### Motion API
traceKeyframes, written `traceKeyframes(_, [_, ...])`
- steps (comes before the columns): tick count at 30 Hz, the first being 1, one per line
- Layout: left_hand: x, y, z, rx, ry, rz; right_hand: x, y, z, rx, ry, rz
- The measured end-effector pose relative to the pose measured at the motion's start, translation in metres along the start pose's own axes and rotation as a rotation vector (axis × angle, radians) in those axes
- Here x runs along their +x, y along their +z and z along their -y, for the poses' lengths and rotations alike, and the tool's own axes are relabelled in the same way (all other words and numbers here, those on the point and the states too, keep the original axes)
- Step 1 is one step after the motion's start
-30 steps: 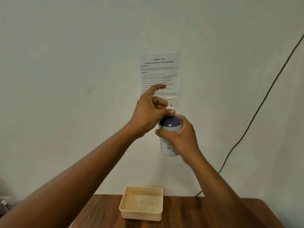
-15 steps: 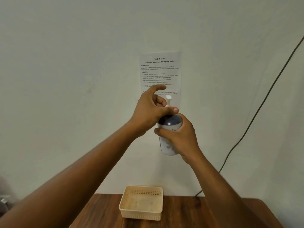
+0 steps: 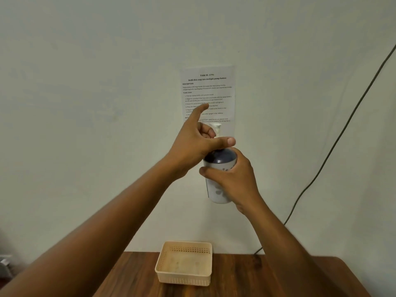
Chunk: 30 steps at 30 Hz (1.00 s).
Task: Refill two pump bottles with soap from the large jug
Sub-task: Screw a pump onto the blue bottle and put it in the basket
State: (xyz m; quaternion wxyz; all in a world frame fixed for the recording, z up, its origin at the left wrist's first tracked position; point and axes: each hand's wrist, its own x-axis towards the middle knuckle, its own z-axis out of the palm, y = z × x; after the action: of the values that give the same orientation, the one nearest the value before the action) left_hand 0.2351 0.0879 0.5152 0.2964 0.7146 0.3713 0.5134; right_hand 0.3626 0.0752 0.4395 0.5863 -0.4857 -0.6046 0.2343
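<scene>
hands (image 3: pixel 234 179) grip pump bottle (image 3: pixel 217 189), left (image 3: pixel 192 144) twisting pump.

**Pump bottle held upright in the air**

A pump bottle (image 3: pixel 218 189), white-bodied with grey spots and a dark shoulder, is held upright well above the counter. Its white pump head (image 3: pixel 216 127) is seated at the neck, partly hidden by fingers.

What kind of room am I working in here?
Probably a staged recording spot, not a kitchen: a printed task sheet taped to a bare wall, a small wooden table with one plastic basket.
</scene>
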Motion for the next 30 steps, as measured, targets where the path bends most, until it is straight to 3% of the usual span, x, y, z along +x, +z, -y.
traceKeyframes(3, [-0.002, 0.005, 0.000, 0.096, 0.042, -0.080, -0.001, 0.002, -0.004, -0.021, 0.010, 0.005])
traceKeyframes(12, [0.001, -0.014, 0.001, -0.153, 0.000, 0.246, -0.005, -0.002, -0.011, 0.091, 0.057, 0.044])
traceKeyframes(14, [-0.001, -0.011, 0.004, -0.055, 0.009, 0.206, -0.004, 0.000, -0.010, 0.083, 0.062, 0.027])
traceKeyframes(17, [-0.004, -0.003, 0.009, 0.288, 0.031, 0.007, -0.002, 0.004, -0.009, 0.013, 0.021, -0.020])
traceKeyframes(20, [-0.007, 0.004, 0.013, 0.350, 0.064, -0.118, -0.001, 0.006, -0.009, -0.001, 0.000, -0.046])
traceKeyframes(23, [-0.006, 0.004, 0.012, 0.398, 0.102, -0.073, -0.002, 0.007, -0.010, -0.008, -0.010, -0.054])
traceKeyframes(30, [-0.006, -0.008, 0.019, 0.267, 0.090, 0.110, -0.011, 0.007, -0.015, 0.010, -0.012, -0.030])
